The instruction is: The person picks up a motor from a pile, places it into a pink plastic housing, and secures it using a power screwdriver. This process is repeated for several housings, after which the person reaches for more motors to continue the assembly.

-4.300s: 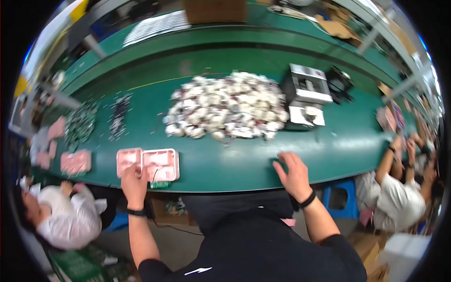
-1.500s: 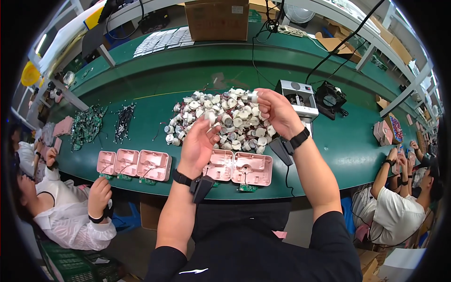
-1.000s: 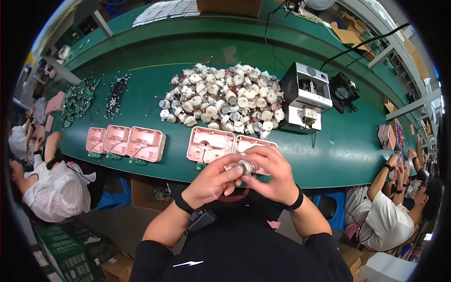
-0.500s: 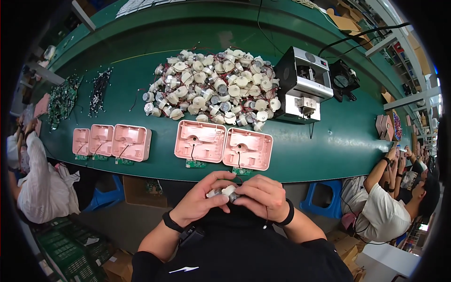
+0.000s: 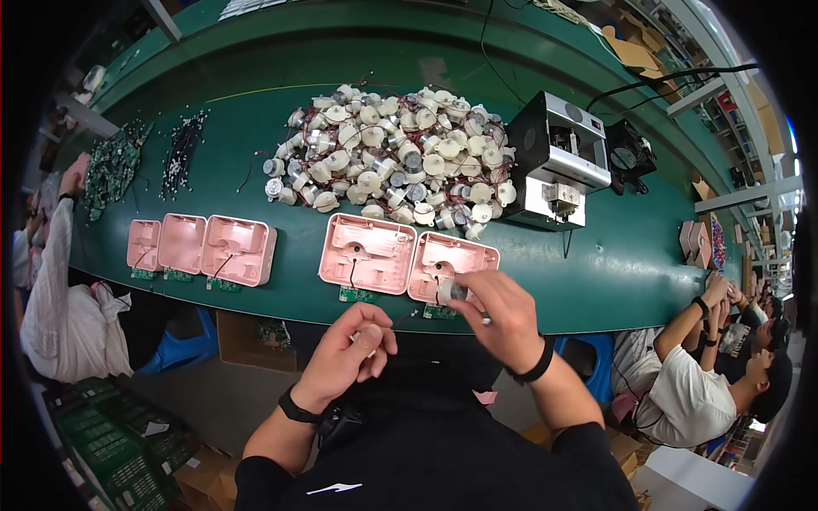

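My right hand pinches a small geared motor, a white and silver cylinder, over the front of the right-hand pink plastic housing. Whether the motor touches the housing I cannot tell. Nearer to me, my left hand is curled closed around another small motor, mostly hidden, with only a pale bit showing between the fingers. A thin dark lead with a white end shows beside that hand. Just beyond it stands a second open pink housing with a green circuit board at its front edge.
A large heap of white geared motors with red and dark wires covers the middle of the green table. Right of it stands a grey-black machine. Three pink housings are at left, near circuit boards. Co-workers sit at both sides.
My hands have parted. The right one carried a motor forward and right to the right-hand housing, while the left stayed nearer and curled closed. A co-worker's arm at left reached farther forward.
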Demonstrator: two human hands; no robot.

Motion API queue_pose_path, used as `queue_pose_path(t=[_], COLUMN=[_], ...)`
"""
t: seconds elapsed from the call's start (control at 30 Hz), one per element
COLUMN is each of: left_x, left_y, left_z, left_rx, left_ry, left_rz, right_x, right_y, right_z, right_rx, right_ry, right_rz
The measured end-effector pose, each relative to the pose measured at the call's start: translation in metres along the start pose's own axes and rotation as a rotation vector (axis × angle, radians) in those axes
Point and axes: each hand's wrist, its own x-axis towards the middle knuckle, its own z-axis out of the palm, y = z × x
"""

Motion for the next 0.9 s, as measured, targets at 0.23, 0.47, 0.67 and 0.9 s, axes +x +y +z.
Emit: queue_pose_path(t=[0.23, 0.47, 0.67, 0.9], left_x=[-0.01, -0.023, -0.021, -0.012], left_y=[0.007, 0.012, 0.009, 0.002], left_z=[0.007, 0.005, 0.002, 0.005], left_rx=[0.207, 0.237, 0.122, 0.184], left_ry=[-0.066, -0.046, -0.052, -0.04], left_rz=[0.173, 0.148, 0.164, 0.377], right_x=[0.015, 0.016, 0.012, 0.016], right_y=[0.025, 0.024, 0.021, 0.002], right_z=[0.017, 0.025, 0.025, -0.012], right_rx=[-0.151, -0.303, -0.358, -0.307], right_ry=[-0.257, -0.328, -0.311, -0.245], right_rz=[-0.192, -0.192, -0.145, -0.072])
